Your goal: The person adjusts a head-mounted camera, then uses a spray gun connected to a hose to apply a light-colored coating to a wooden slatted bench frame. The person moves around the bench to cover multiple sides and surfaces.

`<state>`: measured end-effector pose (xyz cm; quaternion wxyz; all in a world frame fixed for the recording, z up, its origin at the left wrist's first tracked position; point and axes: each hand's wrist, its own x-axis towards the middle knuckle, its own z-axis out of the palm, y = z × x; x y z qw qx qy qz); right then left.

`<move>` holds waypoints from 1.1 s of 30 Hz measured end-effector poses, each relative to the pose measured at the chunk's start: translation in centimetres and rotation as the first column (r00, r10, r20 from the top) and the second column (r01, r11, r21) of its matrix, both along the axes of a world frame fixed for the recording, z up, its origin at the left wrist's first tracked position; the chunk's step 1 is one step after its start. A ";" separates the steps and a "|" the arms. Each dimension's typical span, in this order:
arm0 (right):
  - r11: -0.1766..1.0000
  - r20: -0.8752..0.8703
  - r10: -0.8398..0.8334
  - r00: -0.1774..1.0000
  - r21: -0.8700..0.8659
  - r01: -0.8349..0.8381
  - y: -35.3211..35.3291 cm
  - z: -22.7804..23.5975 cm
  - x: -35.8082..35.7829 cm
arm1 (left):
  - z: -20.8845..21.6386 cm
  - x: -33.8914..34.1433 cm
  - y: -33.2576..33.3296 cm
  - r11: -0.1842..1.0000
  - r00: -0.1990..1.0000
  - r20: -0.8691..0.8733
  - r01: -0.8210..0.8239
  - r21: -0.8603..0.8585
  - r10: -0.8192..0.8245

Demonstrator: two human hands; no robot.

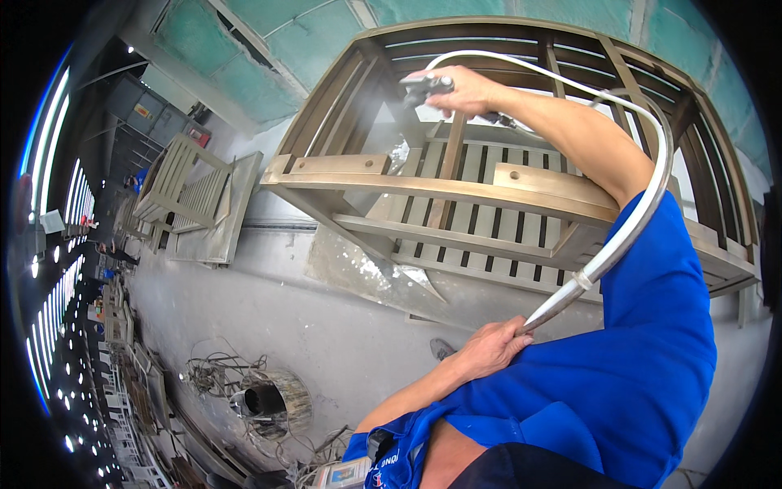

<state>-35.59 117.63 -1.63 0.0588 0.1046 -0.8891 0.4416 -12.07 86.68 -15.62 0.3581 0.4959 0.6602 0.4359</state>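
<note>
My right hand (466,91) is wrapped round a spray gun (425,86), held over a slatted wooden bench frame (456,189). Pale mist hangs by the gun's nozzle at the frame's left end. A white hose (626,238) loops from near the gun over my outstretched right arm and down to my waist. There my left hand (495,347) closes round its lower, greyish length. The bench frame has brown-stained rails, with paler grey slats (489,155) showing through it. My right upper arm partly covers its near rail.
A smaller slatted piece of furniture (183,183) stands on a board at the left. On the floor at lower left sits a round drum-like container (285,399) beside tangled hoses (220,367). Green-covered wall panels (301,49) line the back. A stained sheet (350,265) lies under the bench.
</note>
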 end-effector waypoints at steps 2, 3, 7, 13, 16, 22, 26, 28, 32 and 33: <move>0.985 0.061 0.157 0.986 -0.079 -0.152 -1.1 1.1 2.1 | 0.2 0.2 0.8 1.000 0.999 -0.036 0.021 0.014 -0.021; 0.987 0.123 0.158 0.980 -0.044 -0.154 -1.5 1.8 2.6 | 0.3 0.1 1.3 0.999 0.998 -0.054 0.031 0.030 -0.029; 0.977 0.194 0.208 0.959 0.014 -0.215 -2.1 3.7 3.2 | 1.7 -0.3 2.4 0.996 0.984 -0.173 0.049 0.069 -0.036; 0.859 -0.302 -0.147 0.942 0.433 0.273 0.8 5.8 -1.7 | 4.5 -2.0 0.6 0.977 0.981 -0.191 -0.003 0.214 0.045; 0.773 -0.351 -0.141 0.926 0.546 0.324 1.7 5.3 -4.0 | 4.4 -2.2 0.1 0.970 0.980 -0.192 -0.010 0.244 0.058; 0.750 -0.098 0.143 0.985 0.660 -0.043 0.1 0.6 -6.2 | 2.6 -3.0 -1.2 0.987 0.993 -0.111 -0.029 0.155 0.047; 0.729 -0.137 0.284 0.949 0.674 -0.121 -0.7 0.4 -5.4 | 2.3 -4.4 -2.3 0.978 0.996 -0.073 -0.029 0.207 0.044; 0.734 -0.065 0.142 0.988 0.677 -0.061 -1.0 2.9 -5.4 | 2.6 -4.8 -2.8 0.975 0.998 -0.056 -0.014 0.222 0.027; 0.810 -0.638 0.066 0.767 0.483 0.332 -4.1 9.1 -6.5 | 2.9 -5.9 -3.5 0.961 0.996 -0.033 0.093 0.262 -0.087; 0.867 -0.499 -0.076 0.863 0.395 0.304 -4.5 11.1 -6.6 | 2.9 -6.1 -3.7 0.955 0.994 -0.024 0.106 0.278 -0.103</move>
